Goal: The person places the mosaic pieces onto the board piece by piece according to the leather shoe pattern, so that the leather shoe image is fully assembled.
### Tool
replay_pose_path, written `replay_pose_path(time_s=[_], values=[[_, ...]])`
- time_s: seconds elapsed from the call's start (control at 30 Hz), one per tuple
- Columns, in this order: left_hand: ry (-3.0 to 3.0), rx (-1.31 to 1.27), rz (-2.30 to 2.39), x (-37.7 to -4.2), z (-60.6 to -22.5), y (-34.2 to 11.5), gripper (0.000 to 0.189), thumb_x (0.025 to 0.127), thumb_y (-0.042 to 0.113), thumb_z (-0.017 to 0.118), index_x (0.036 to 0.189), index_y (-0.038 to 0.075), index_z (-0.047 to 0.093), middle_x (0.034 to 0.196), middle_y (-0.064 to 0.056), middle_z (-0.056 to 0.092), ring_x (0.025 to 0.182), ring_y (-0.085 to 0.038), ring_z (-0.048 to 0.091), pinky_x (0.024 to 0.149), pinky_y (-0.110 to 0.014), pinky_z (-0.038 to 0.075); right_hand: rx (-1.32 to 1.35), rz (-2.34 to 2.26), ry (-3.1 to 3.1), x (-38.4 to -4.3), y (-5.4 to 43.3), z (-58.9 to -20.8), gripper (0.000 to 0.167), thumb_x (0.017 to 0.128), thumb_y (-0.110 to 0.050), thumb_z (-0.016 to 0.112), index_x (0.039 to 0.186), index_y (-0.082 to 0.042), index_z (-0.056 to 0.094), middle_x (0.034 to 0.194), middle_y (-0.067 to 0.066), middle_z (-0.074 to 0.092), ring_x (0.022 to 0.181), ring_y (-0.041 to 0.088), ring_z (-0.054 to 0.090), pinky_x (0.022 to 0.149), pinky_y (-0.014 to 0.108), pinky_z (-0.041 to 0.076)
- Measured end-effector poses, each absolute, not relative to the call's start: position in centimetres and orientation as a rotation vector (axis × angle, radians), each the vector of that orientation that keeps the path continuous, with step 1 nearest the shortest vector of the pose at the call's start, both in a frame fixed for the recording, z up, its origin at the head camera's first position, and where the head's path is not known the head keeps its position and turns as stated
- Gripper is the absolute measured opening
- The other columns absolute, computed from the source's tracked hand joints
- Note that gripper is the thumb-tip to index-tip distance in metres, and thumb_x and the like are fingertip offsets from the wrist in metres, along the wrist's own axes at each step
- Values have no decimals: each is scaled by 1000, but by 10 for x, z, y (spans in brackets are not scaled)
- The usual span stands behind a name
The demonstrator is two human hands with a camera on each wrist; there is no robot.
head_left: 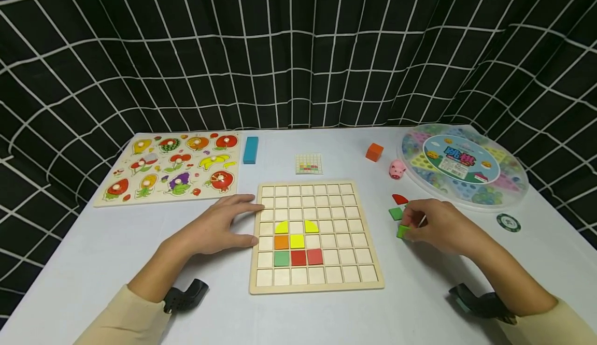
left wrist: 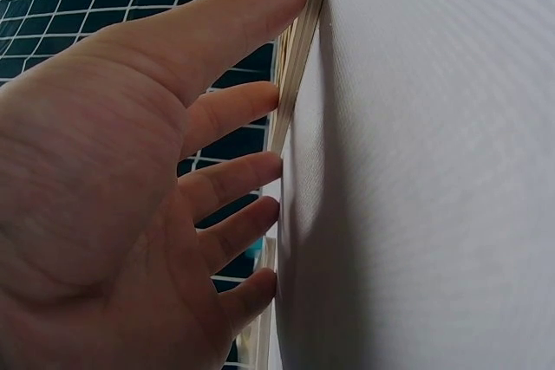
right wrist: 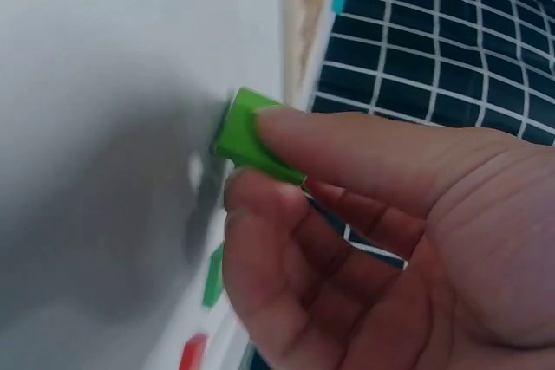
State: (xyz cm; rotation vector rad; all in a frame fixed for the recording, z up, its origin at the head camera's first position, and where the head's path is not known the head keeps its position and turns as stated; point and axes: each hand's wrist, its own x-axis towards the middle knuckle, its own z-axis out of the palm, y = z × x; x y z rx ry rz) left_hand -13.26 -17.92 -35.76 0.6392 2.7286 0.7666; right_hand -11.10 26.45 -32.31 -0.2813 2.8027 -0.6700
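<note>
A wooden grid board point(head_left: 332, 272) lies on the table with yellow, orange, green and red tiles in some of its squares. At its left edge rests my left hand point(head_left: 219, 226), fingers spread and thumb and fingertips touching the rim. My right hand point(head_left: 440, 226), right of the board, pinches a light green square tile point(right wrist: 247, 136) between thumb and index finger, low over the table. Just beyond that hand lie a darker green square tile point(head_left: 395, 213) and a red quarter-round tile point(head_left: 399, 199). Another green bit is mostly hidden behind the fingers.
A small pattern card point(head_left: 308, 163) lies behind the board. A fruit puzzle point(head_left: 158, 196) and blue block point(head_left: 250, 150) are at back left. An orange cube point(head_left: 374, 152), pink pig point(head_left: 397, 169), round game box point(head_left: 466, 163) and dark round chip point(head_left: 508, 223) are at right.
</note>
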Motion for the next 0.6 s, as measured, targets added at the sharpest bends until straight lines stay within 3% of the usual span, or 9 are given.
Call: replay_pose_path(time_s=[0.23, 0.6], values=[[2722, 635, 782, -133, -359, -180, 69, 85, 43, 82, 147, 24, 59, 162, -11, 42, 152, -40, 32, 118, -67, 31, -383, -1013, 2601, -117, 230, -318, 14, 86, -11, 80, 93, -9, 68, 79, 4, 61, 64, 19, 61, 57, 28, 54], [2720, 642, 783, -134, -360, -181, 69, 85, 42, 81, 148, 26, 58, 163, -9, 41, 153, -38, 31, 119, -66, 30, -530, -1181, 2317, -123, 173, -320, 11, 92, -5, 74, 102, -6, 73, 82, 6, 61, 70, 22, 62, 64, 31, 59]])
